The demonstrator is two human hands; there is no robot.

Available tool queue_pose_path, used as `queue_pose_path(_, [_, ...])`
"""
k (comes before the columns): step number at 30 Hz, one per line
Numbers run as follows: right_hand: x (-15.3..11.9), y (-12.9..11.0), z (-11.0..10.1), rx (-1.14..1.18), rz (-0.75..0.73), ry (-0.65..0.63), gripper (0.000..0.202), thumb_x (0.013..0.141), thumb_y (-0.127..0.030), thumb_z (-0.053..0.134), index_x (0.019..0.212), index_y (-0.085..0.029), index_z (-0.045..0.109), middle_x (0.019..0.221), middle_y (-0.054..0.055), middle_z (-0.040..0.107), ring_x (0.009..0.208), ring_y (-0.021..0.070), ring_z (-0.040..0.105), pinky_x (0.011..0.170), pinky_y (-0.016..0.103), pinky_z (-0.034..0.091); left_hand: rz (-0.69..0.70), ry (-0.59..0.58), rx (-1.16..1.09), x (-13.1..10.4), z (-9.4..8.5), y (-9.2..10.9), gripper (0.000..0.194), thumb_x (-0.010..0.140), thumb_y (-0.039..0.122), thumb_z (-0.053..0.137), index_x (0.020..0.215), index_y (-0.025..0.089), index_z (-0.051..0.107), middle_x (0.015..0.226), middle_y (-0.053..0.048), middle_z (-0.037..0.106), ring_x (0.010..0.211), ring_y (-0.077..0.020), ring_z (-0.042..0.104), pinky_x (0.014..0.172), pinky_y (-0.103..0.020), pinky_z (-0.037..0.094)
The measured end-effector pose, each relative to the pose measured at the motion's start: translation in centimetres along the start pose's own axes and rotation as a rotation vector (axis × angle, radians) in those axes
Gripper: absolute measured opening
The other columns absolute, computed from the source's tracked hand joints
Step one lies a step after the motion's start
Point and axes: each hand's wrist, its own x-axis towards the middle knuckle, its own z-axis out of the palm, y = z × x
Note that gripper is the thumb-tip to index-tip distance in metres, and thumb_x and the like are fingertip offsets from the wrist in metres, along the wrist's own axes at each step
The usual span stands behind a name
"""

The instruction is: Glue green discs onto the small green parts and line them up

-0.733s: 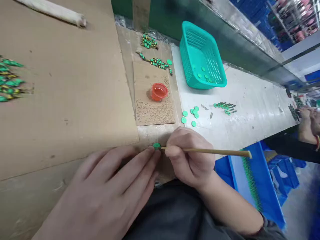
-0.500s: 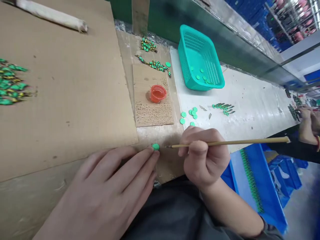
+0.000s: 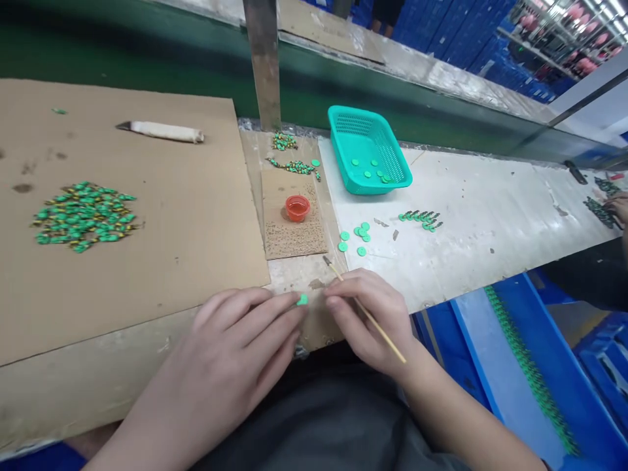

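My left hand (image 3: 230, 347) pinches a small green disc (image 3: 303, 299) between its fingertips, just above the table edge. Part of the disc is hidden by the fingers. Across from it, my right hand (image 3: 375, 317) keeps a thin wooden brush (image 3: 387, 340) tucked through its fingers, dark tip pointing up and left. Thumb and forefinger of that hand come close together near the disc; whether they pinch something small I cannot make out. Beyond both hands, a red cup (image 3: 297, 218) with liquid stands on a speckled cardboard piece (image 3: 275, 245). Loose green discs (image 3: 362, 251) lie to its right.
A teal basket (image 3: 367, 188) holding several discs stands at the back. On the left cardboard (image 3: 206, 242) lie a pile of green-and-yellow pieces (image 3: 86, 216) and a wrapped pointed tool (image 3: 167, 131). Blue trays (image 3: 554, 353) sit lower right; another person's hand (image 3: 621, 206) is far right.
The brush has swung from lying level, tip beside the disc, to slanting with its tip up and left. My right fingers have moved towards the disc, which now looks tilted. The view has shifted.
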Motion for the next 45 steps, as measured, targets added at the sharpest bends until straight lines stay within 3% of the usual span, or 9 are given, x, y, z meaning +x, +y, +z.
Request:
queue_pose_path(7, [-0.2,0.7,1.0,0.039,-0.072,-0.254,0.025,0.110,-0.007,0.064,0.124,-0.028,0.069,0.121,0.005,0.086,0.113,0.0242,0.080,0.103,0.043,0.066,-0.064,-0.001,-0.024,0.1,-0.9,1.1,0.021,0.114,0.022,0.068,0.131,0.024,0.081,0.130,-0.006,0.085,0.116,-0.0256,0.071,0.105,-0.045,0.054])
queue_pose_path(15, [-1.0,0.8,1.5,0.013,-0.044,-0.221,0.018,0.114,-0.014,0.060,0.114,-0.031,0.065,0.110,0.003,0.082,0.102,0.0244,0.083,0.086,0.038,0.067,-0.273,-0.123,0.032,-1.6,-3.2,2.8,0.024,0.114,0.033,0.069,0.136,0.032,0.079,0.118,-0.003,0.082,0.111,-0.0209,0.075,0.099,-0.039,0.060])
queue_pose_path(18, [-1.5,0.9,1.6,0.000,-0.049,-0.197,0.014,0.116,-0.018,0.061,0.112,-0.031,0.065,0.109,0.003,0.082,0.101,0.0244,0.083,0.085,0.039,0.067,-0.493,-0.098,0.113,-3.6,-6.7,-0.8,0.025,0.117,0.035,0.060,0.132,0.029,0.079,0.116,-0.003,0.084,0.109,-0.0190,0.078,0.099,-0.036,0.064])
queue_pose_path(21, [-1.9,1.3,1.8,-0.001,-0.044,-0.181,0.008,0.117,-0.024,0.065,0.114,-0.031,0.067,0.110,0.004,0.082,0.101,0.0245,0.083,0.084,0.038,0.067,-0.787,-0.045,0.326,-5.6,-11.9,-7.1,0.029,0.117,0.033,0.055,0.129,0.021,0.079,0.118,-0.009,0.082,0.109,-0.0243,0.078,0.103,-0.045,0.066])
queue_pose_path(26, [-2.1,1.3,1.9,0.020,-0.074,-0.112,0.005,0.116,-0.028,0.069,0.113,-0.031,0.068,0.108,0.004,0.082,0.101,0.0262,0.085,0.083,0.040,0.068,-1.005,-0.263,0.461,-6.7,-18.2,-14.5,0.039,0.111,0.051,0.080,0.135,0.021,0.076,0.140,-0.011,0.077,0.125,-0.0270,0.076,0.110,-0.052,0.068])
queue_pose_path(30, [-1.9,0.9,1.9,0.034,-0.072,-0.078,0.007,0.115,-0.028,0.069,0.109,-0.031,0.069,0.104,0.004,0.083,0.094,0.0269,0.084,0.080,0.041,0.068,-1.069,-0.418,0.446,-6.5,-18.4,-15.7,0.044,0.111,0.051,0.079,0.142,0.021,0.074,0.145,-0.012,0.076,0.125,-0.0275,0.077,0.108,-0.051,0.070])
queue_pose_path(35, [-1.8,0.9,1.9,0.043,-0.045,-0.083,0.008,0.114,-0.028,0.068,0.107,-0.029,0.072,0.104,0.007,0.084,0.094,0.0284,0.084,0.081,0.042,0.068,-1.080,-0.431,0.441,-6.2,-17.5,-15.9,0.045,0.111,0.050,0.079,0.145,0.021,0.073,0.148,-0.012,0.075,0.128,-0.0281,0.076,0.109,-0.052,0.069])
queue_pose_path(41, [-1.8,0.8,1.8,0.065,-0.008,-0.069,0.012,0.115,-0.029,0.067,0.104,-0.029,0.072,0.105,0.006,0.085,0.096,0.0276,0.085,0.083,0.041,0.069,-1.005,-0.272,0.393,-6.9,-17.4,-14.4,0.043,0.111,0.051,0.079,0.142,0.021,0.074,0.145,-0.012,0.076,0.125,-0.0273,0.077,0.109,-0.051,0.069])
queue_pose_path(45, [-1.5,0.5,1.6,0.101,-0.020,-0.010,0.012,0.112,-0.026,0.069,0.101,-0.029,0.073,0.102,0.005,0.086,0.095,0.0262,0.087,0.082,0.039,0.069,-0.922,-0.084,0.314,-7.1,-17.2,-11.6,0.035,0.116,0.052,0.069,0.122,0.018,0.076,0.117,-0.007,0.081,0.104,-0.0224,0.079,0.094,-0.042,0.069])
